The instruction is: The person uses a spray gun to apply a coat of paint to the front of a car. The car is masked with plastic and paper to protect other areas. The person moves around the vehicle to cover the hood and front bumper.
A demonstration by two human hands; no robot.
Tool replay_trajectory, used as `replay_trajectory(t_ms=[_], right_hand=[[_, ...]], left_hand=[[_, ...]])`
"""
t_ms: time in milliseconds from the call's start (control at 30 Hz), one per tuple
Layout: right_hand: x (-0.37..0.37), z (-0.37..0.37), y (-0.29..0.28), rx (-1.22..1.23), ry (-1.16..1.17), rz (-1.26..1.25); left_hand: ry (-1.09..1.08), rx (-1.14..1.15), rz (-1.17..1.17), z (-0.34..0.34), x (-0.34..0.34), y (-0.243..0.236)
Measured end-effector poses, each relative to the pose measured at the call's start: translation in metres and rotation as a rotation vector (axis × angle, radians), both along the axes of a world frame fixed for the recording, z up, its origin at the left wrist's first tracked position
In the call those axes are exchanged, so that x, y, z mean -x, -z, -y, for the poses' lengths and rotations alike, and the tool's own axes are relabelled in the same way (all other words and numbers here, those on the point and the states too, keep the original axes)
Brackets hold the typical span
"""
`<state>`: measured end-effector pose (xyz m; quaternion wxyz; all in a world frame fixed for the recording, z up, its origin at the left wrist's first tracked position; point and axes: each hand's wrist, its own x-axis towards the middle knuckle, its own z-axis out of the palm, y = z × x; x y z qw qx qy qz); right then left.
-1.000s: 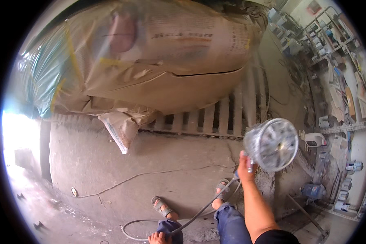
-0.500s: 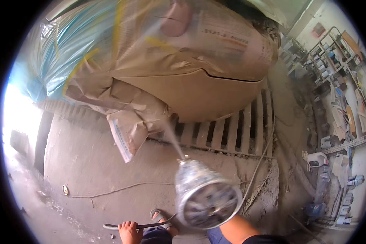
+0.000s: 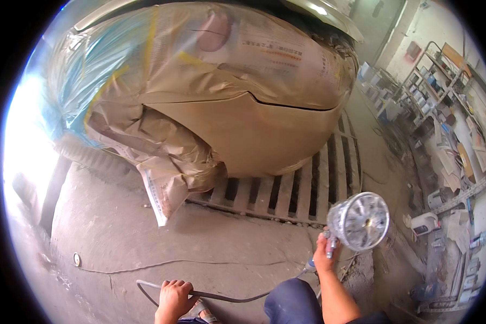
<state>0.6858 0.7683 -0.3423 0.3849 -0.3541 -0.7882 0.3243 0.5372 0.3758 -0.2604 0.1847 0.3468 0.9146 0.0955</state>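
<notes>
My right hand (image 3: 325,254) grips the handle of a spray gun whose round clear cup (image 3: 358,221) stands above the fist, at the lower right. My left hand (image 3: 173,296) is closed around a thin dark air hose (image 3: 221,297) that runs along the floor toward the gun. Above and ahead sits a car body (image 3: 243,124) with a bare tan panel, the rest masked with brown paper, newspaper and blue plastic film (image 3: 86,75). The gun is held well short of the panel, low and to its right.
A slatted metal floor grate (image 3: 302,189) lies under the car. A thin cable (image 3: 162,264) crosses the concrete floor. Cluttered shelving and cans (image 3: 443,140) line the right wall. My knee in dark trousers (image 3: 289,302) is at the bottom edge.
The spray gun has swung from the centre bottom out to the right and slightly up. My left hand has come further into view on the hose. The view has tilted.
</notes>
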Motion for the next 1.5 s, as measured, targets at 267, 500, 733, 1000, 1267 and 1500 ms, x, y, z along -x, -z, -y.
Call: replay_trajectory(t_ms=[267,500,733,1000,1267,1500], right_hand=[[0.084,0.078,0.028,0.139,-0.643,0.022],[0.078,0.081,0.028,0.183,-0.697,-0.036],[-0.007,0.005,0.029,-0.054,-0.178,0.026],[0.031,0.024,0.055,-0.158,-0.5,0.191],[0.068,0.066,0.027,0.565,-0.875,-0.144],[0.0,0.001,0.066,-0.462,-0.309,0.225]], left_hand=[[-0.161,0.081,-0.061,0.042,-0.015,-0.006],[-0.317,0.146,-0.057,0.065,-0.022,-0.012],[-0.184,0.115,0.007,0.022,-0.015,-0.014],[-0.147,0.141,0.045,0.01,-0.013,-0.008],[-0.253,0.205,0.051,0.025,-0.014,-0.004],[-0.176,0.161,0.057,0.013,-0.009,-0.005]])
